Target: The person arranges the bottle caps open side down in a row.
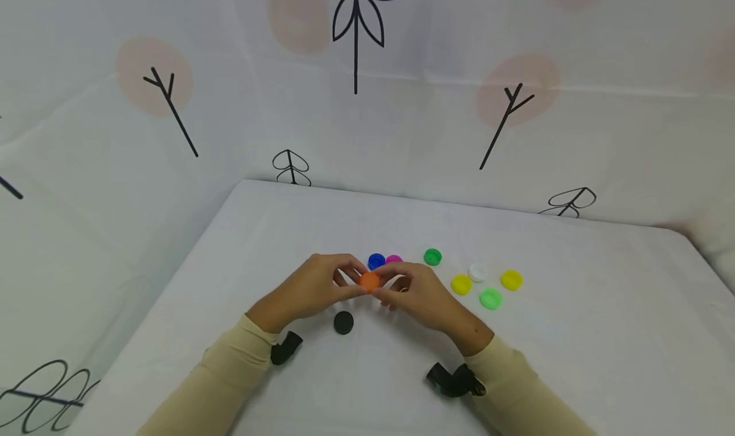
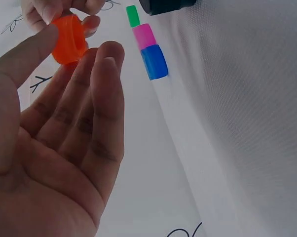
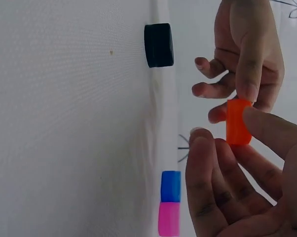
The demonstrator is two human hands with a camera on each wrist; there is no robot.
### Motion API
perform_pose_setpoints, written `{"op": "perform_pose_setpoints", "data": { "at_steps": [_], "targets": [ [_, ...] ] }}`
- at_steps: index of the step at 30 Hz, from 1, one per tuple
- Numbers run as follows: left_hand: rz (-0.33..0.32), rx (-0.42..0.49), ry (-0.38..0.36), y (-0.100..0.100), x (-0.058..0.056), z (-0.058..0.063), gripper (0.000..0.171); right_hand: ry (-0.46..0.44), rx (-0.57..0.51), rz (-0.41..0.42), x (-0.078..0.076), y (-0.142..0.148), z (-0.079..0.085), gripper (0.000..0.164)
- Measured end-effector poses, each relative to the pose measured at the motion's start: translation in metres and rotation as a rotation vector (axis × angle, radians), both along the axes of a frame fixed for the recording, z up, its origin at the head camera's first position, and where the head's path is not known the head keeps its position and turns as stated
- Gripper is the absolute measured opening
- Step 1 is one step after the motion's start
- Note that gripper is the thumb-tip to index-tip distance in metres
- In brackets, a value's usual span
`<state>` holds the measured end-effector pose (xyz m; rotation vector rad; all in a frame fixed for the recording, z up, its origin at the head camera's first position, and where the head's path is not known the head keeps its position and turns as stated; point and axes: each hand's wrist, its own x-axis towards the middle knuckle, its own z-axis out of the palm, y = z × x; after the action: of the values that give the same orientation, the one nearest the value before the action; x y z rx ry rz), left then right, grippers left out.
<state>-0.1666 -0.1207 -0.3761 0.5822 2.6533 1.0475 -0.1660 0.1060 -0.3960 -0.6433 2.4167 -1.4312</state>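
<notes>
Both hands hold one orange bottle cap [image 1: 369, 282] above the white table. My left hand [image 1: 307, 290] pinches it between thumb and fingers from the left. From the other side, my right hand [image 1: 425, 297] pinches the same cap with its thumb and fingertips. In the left wrist view the orange cap [image 2: 67, 40] shows its hollow open side. Its ribbed side faces the camera in the right wrist view. A black cap [image 1: 343, 322] lies on the table just below the hands. Behind them are a blue cap [image 1: 376, 261] and a pink cap [image 1: 393, 259], partly hidden.
To the right lie a green cap [image 1: 433, 256], two yellow caps [image 1: 461, 285], a white cap [image 1: 477, 272] and a light green cap [image 1: 490, 298]. A white cloth with printed plants [image 1: 402, 136] hangs behind the table [image 1: 310, 212]. Black wrist cameras [image 1: 453, 382] sit at both sleeves.
</notes>
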Motion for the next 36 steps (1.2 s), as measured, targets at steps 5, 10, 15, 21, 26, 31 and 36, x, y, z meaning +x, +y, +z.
{"op": "perform_pose_setpoints", "data": {
  "at_steps": [5, 10, 15, 21, 26, 31, 36],
  "targets": [
    [-0.062, -0.008, -0.053, -0.001, -0.001, -0.001, 0.025, -0.027, 0.051, 0.067, 0.000, 0.002, 0.001, 0.029],
    [-0.136, 0.007, -0.098, -0.003, -0.003, -0.005, 0.019, -0.011, 0.114, 0.143, -0.001, 0.004, 0.001, 0.025],
    [-0.176, -0.006, -0.091, -0.003, -0.004, -0.008, 0.015, -0.001, 0.134, 0.183, -0.001, 0.004, 0.000, 0.024],
    [-0.225, -0.032, -0.086, -0.002, -0.003, -0.011, 0.013, -0.008, 0.174, 0.205, -0.001, 0.005, -0.006, 0.019],
    [-0.260, -0.055, -0.076, -0.002, -0.002, -0.012, 0.016, -0.023, 0.172, 0.244, -0.002, 0.004, -0.010, 0.018],
    [-0.265, -0.074, -0.073, -0.002, -0.002, -0.016, 0.020, -0.021, 0.159, 0.271, 0.000, 0.001, -0.011, 0.017],
    [-0.286, -0.092, -0.035, -0.001, -0.001, -0.019, 0.019, -0.031, 0.174, 0.274, 0.002, -0.001, -0.012, 0.016]
  ]
}}
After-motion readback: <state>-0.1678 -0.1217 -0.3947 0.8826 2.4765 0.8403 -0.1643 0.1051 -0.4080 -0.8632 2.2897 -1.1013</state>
